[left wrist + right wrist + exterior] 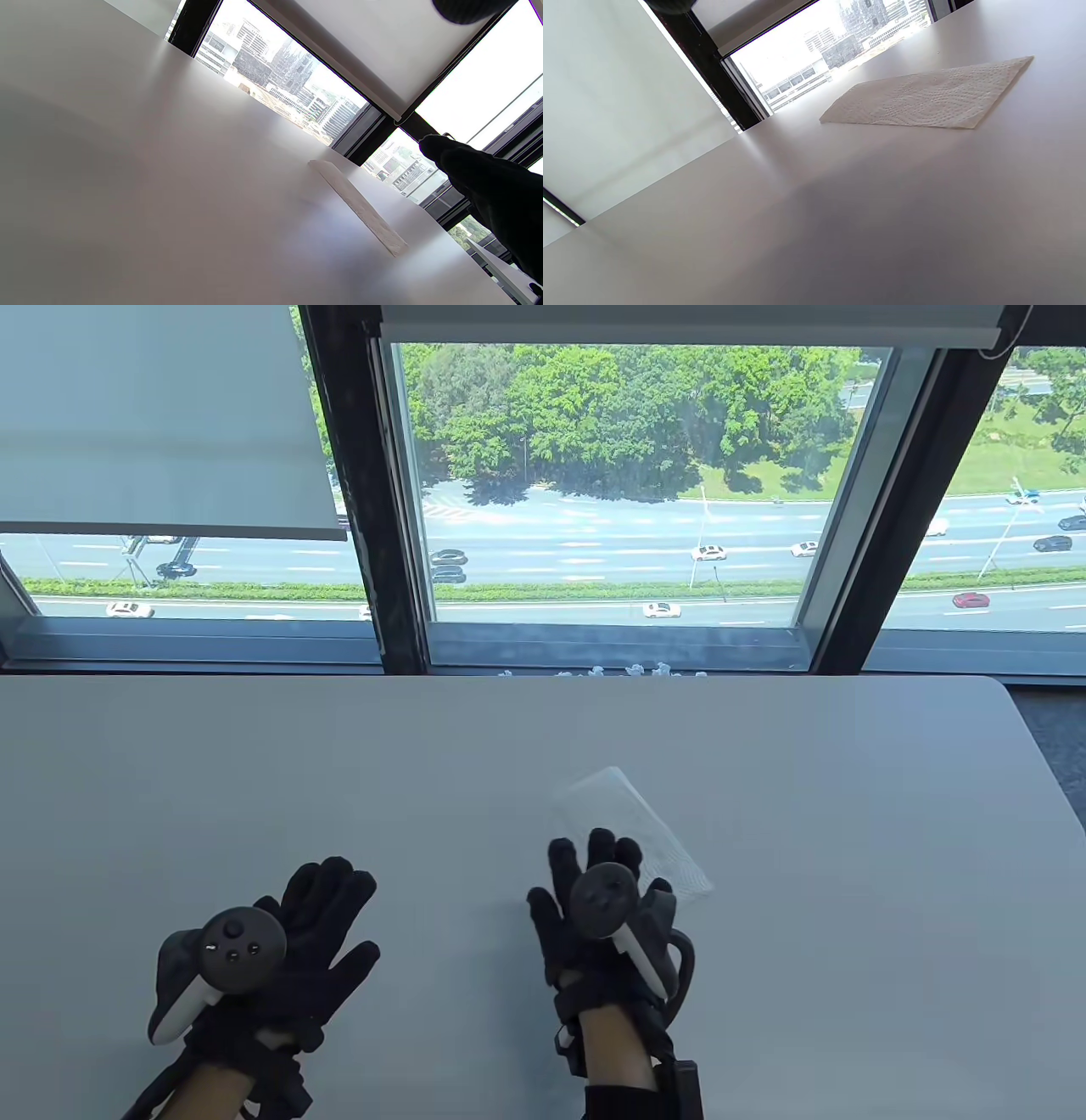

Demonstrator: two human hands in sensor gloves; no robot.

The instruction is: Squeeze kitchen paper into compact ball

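Gloved hands at a white table (254,780), kitchen paper (632,827) lying flat.

The right hand (598,912) hovers spread-fingered at the sheet's near edge; the left hand (280,946) rests apart, fingers relaxed, holding nothing.

Flat folded kitchen paper (927,99) on the pale table (840,220); bright window (814,55) beyond
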